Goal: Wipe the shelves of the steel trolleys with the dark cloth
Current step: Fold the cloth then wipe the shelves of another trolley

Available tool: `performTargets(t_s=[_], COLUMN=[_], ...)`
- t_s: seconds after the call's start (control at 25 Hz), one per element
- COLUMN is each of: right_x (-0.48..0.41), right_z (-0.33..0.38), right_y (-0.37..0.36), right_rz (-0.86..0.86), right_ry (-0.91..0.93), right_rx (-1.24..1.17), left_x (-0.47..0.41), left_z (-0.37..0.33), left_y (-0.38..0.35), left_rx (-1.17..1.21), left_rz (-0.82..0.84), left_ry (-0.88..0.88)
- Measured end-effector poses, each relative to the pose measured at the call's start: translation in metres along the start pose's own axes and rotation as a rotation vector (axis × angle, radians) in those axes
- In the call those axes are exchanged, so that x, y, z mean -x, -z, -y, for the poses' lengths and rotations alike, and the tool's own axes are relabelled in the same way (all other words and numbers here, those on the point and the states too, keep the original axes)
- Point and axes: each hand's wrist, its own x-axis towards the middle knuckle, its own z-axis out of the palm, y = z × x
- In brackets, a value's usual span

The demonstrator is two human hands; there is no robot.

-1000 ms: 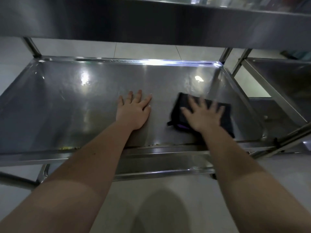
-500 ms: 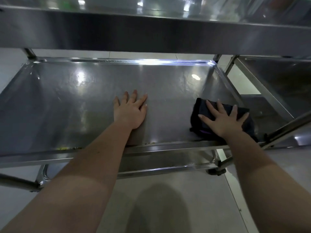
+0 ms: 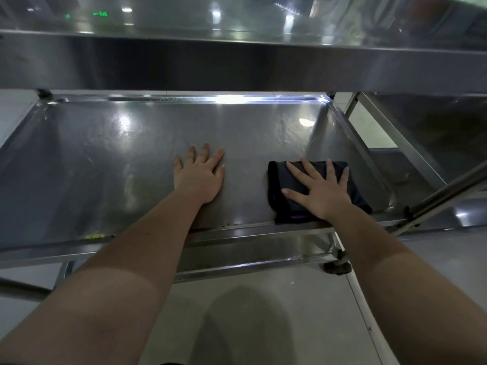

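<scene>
Head view: my right hand [image 3: 320,192] presses flat, fingers spread, on the folded dark cloth [image 3: 278,184] at the front right corner of the middle shelf [image 3: 105,159]. My left hand [image 3: 200,177] rests flat at mid-shelf, holding nothing. With no pinch on it, the cloth could slide off the shelf's front lip. Its long axis seems to run along that lip.

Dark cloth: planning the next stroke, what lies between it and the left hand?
Only bare steel shelf between left hand and dark cloth, seen in head view.
</scene>
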Motion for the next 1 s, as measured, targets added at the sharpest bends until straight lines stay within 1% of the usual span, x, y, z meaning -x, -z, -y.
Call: performTargets(t_s=[0.08,0.16,0.2,0.28,0.44,0.68,0.76,0.88,1.0], right_x=[-0.002,-0.004,-0.004,-0.005,-0.021,-0.105,-0.12,-0.101,-0.042], right_z=[-0.001,-0.002,-0.004,-0.008,-0.014,-0.022,-0.018,-0.015,-0.021], right_y=[-0.001,-0.002,-0.003,-0.007,-0.012,0.015,0.022,0.02,-0.002], right_rz=[0.002,-0.005,-0.016,-0.036,-0.053,-0.005,0.002,-0.019,-0.03], right_ry=[0.008,0.026,0.034,0.039,0.035,-0.061,-0.085,-0.065,0.003], right_rx=[-0.011,-0.03,-0.03,-0.025,-0.014,-0.059,-0.062,-0.046,-0.042], left_x=[-0.007,-0.015,-0.017,-0.019,-0.024,-0.024,-0.025,-0.027,-0.027], left_z=[-0.014,-0.044,-0.063,-0.089,-0.091,-0.09,-0.088,-0.089,-0.091], left_y=[0.003,0.003,0.001,-0.007,-0.022,-0.023,-0.023,-0.023,-0.023], left_rx=[-0.001,0.008,0.016,0.035,-0.009,-0.015,-0.007,0.01,0.01], left_rz=[-0.033,-0.052,-0.036,0.022,0.028,0.021,0.011,0.017,0.026], left_ry=[-0.023,-0.119,-0.161,-0.159,-0.118,-0.119,-0.105,-0.082,-0.07])
